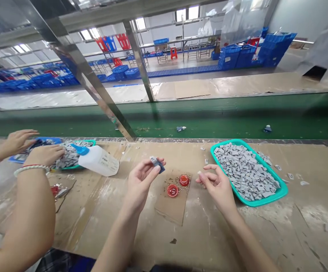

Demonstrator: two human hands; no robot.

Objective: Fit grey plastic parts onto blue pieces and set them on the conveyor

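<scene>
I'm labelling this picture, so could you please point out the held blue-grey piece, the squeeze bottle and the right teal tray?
Blue-grey piece [160, 166]: head view, dark blue end.
Squeeze bottle [95, 160]: head view, white body.
Right teal tray [283, 190]: head view, rim.

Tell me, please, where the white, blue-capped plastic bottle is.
In the head view, the bottle is left of centre, between the person's left hand and a teal plastic tray.

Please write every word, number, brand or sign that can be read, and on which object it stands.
No text can be read.
White bottle: its label has print, too small and blurred.
Grey pieces in the turquoise tray: any marks are too small to tell.
</scene>
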